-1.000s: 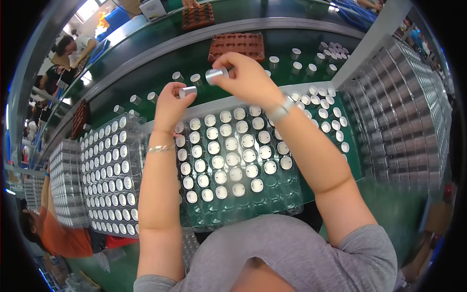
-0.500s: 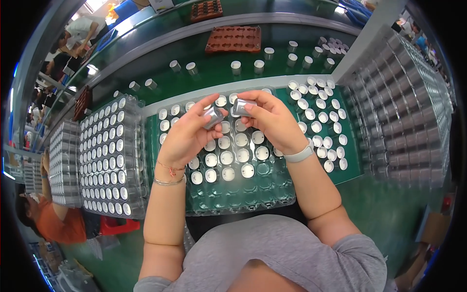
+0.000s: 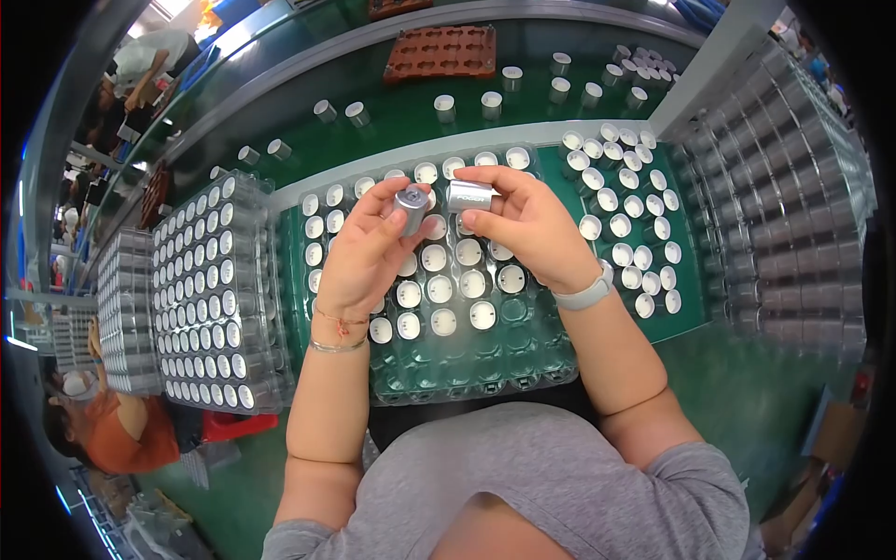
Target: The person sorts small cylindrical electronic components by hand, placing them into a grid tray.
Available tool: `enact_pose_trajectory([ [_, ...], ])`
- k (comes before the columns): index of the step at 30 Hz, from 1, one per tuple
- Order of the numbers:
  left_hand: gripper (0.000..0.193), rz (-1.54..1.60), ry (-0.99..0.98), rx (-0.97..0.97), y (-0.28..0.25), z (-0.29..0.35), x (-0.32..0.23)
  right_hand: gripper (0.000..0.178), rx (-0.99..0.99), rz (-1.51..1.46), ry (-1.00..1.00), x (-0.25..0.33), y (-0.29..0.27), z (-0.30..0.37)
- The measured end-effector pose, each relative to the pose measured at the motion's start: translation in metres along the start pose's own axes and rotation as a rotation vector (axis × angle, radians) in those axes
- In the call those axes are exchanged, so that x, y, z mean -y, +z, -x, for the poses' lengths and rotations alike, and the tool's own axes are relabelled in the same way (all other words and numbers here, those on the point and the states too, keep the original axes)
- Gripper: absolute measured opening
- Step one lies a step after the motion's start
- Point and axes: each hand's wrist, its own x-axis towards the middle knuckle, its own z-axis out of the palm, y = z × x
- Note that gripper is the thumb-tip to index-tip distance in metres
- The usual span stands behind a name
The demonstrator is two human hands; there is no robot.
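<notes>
My left hand (image 3: 366, 250) was half closed around a silver cylinder (image 3: 411, 212), tilted with its metal end upward, and my right hand (image 3: 523, 219) pinched a second cylinder (image 3: 468, 197) sideways between thumb and fingers. The two were just beside each other, not touching, above the far half of the clear tray (image 3: 448, 362) on the green desk (image 3: 691, 315). White-topped cylinders (image 3: 443, 322) stood in this tray, and loose cylinders (image 3: 621, 225) near the right edge of the desk. I judged the step in hand to be handling this pair in the air; the next move called for a steady, gentle hold.
</notes>
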Motion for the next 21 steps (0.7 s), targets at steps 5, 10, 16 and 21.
enact_pose_trajectory([
  [5, 0.039, -0.179, 0.091, -0.066, -0.002, 0.002, 0.001, 0.041, 0.011, 0.077, 0.056, -0.001, -0.001, -0.003],
  [10, 0.044, -0.113, 0.075, -0.108, 0.009, 0.005, 0.0, 0.037, -0.023, 0.034, 0.087, 0.003, 0.003, -0.001],
  [16, 0.045, -0.155, 0.075, -0.134, 0.019, 0.004, -0.001, 0.035, -0.001, 0.012, 0.026, 0.001, 0.002, 0.0],
  [21, 0.045, -0.304, 0.124, -0.137, 0.008, 0.006, 0.001, 0.037, 0.017, 0.024, 0.042, 0.002, 0.004, -0.002],
])
